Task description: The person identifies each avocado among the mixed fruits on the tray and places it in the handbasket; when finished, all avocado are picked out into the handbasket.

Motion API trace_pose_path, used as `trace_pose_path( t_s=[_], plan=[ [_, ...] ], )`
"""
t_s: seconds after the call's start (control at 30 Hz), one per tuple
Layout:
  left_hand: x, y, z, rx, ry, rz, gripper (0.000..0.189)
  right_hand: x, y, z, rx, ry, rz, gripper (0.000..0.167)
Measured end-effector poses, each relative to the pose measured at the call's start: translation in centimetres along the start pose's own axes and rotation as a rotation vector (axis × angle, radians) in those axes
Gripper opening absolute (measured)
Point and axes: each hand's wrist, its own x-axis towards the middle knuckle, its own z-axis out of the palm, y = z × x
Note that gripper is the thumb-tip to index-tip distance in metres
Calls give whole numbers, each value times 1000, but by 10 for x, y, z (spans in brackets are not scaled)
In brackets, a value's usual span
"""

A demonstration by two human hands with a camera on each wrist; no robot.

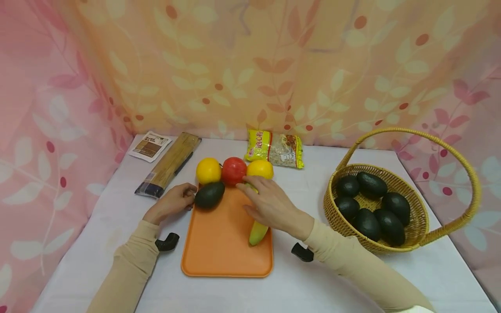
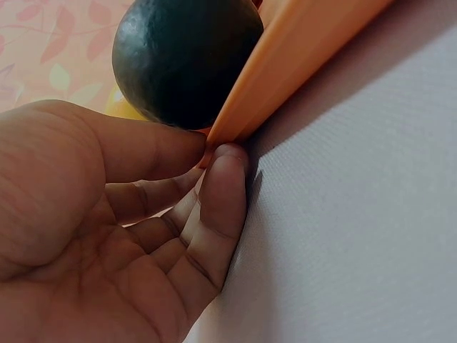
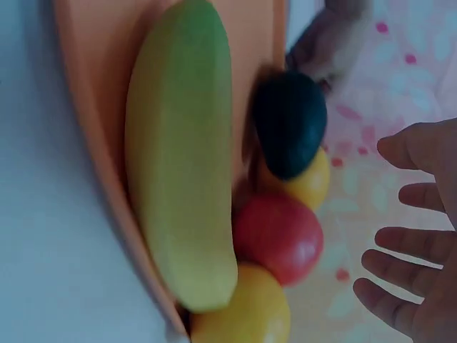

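Note:
On the left edge of an orange tray (image 1: 225, 256), my left hand (image 1: 174, 201) pinches the rim between thumb and fingers, as the left wrist view shows. A dark green avocado (image 1: 209, 195) lies on the tray beside those fingers. My right hand (image 1: 272, 202) is held over a yellow-green banana (image 1: 258, 233) along the tray's right side. In the right wrist view its fingers are spread and apart from the banana (image 3: 182, 164). A red round fruit (image 1: 234, 171) sits at the tray's far end between two yellow round fruits (image 1: 208, 171).
A woven basket (image 1: 332, 217) with a tall handle holds several avocados at the right. Behind the tray lies a yellow-ended food packet (image 1: 275, 148). At the back left are a long pack of noodles (image 1: 170, 165) and a small white-and-brown packet (image 1: 150, 146). Patterned curtains surround the table.

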Motion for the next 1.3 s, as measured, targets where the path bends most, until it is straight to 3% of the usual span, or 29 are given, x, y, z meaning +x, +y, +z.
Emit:
trace_pose_path(
  t_s=[0.27, 0.57, 0.9, 1.13, 1.3],
  plan=[
    [0, -2, -1, -28, -14, -13, 34, 27, -33, 29, -55, -97, -112, 53],
    [-1, -1, -1, -2, -13, -24, 34, 41, -43, 49, -100, -242, -175, 57],
    [0, -3, -1, -26, -27, -28, 36, 59, -44, 55, -134, -256, -188, 56],
    [0, -2, -1, -29, -28, -26, 36, 69, -44, 57, -134, -324, -181, 55],
    [1, -1, -1, -23, -27, -20, 33, 69, -42, 58, -113, -292, -190, 45]
  ],
)
